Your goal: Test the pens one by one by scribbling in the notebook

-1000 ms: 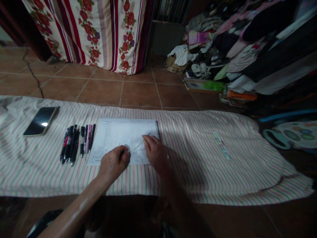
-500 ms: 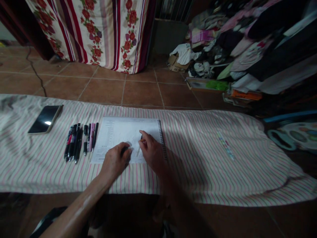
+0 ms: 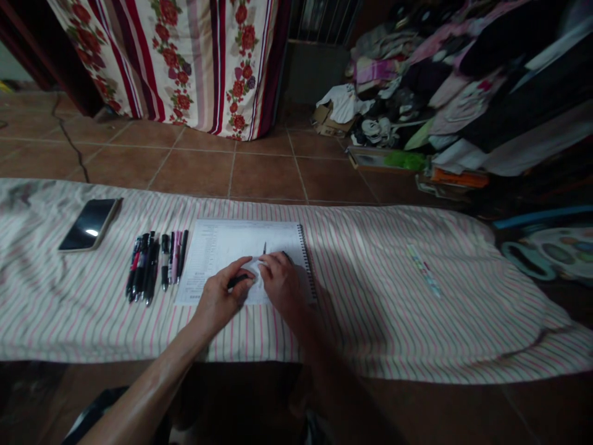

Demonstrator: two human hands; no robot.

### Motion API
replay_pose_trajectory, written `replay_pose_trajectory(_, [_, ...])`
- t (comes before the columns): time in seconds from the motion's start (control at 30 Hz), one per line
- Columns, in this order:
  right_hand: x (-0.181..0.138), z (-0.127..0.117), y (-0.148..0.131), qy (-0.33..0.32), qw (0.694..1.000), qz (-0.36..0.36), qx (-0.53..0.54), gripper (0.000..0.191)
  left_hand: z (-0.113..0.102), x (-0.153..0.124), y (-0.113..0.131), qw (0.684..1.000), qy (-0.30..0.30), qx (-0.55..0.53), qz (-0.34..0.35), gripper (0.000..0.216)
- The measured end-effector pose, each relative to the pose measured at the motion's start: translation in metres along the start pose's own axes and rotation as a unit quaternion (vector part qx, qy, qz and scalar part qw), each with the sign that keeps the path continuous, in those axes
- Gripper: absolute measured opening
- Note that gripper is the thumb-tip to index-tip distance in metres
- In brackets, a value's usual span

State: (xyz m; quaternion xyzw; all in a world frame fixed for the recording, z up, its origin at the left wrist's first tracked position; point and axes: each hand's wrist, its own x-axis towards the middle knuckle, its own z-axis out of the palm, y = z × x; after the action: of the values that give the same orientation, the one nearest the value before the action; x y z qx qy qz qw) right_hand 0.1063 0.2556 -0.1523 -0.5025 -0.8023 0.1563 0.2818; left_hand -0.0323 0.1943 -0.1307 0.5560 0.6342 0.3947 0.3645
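Note:
A spiral-bound notebook (image 3: 241, 235) lies on the striped cloth with a printed sheet showing on its left side. My left hand (image 3: 222, 293) is over its lower middle, fingers closed on a short black object that looks like part of a pen (image 3: 237, 281). My right hand (image 3: 282, 281) is bent in close beside it, fingertips pinched on a small crumpled white piece (image 3: 253, 267), paper or tissue, between the hands. A thin dark pointed tip (image 3: 265, 248) shows just beyond the right fingers. What holds it is hidden.
Left of the notebook several pens (image 3: 141, 269) lie in a row, with a phone (image 3: 90, 224) farther left. A colourful patterned strip (image 3: 424, 271) rests on the cloth at right. Beyond are a floral curtain (image 3: 204, 68), tiled floor and piled clothes (image 3: 343, 102).
My hands have come together over the notebook. The right fingers have moved down and now pinch the white piece; the black object stays in my left hand.

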Motion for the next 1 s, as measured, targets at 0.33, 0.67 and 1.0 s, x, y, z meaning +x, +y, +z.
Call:
replay_pose_trajectory(0.33, [0.000,-0.005,-0.011,0.046,0.990,-0.091,0.092,0.023,-0.017,-0.005,0.007,0.992,0.062,-0.019,0.110,0.042])
replay_pose_trajectory(0.67, [-0.009,-0.002,-0.024,-0.013,0.970,-0.172,0.170,0.028,-0.008,-0.012,0.009,0.981,0.072,-0.090,0.155,0.051])
replay_pose_trajectory(1.0, [-0.007,-0.007,-0.022,0.048,0.974,-0.180,0.132,0.031,-0.004,-0.006,0.012,0.967,0.107,0.009,0.231,0.025])
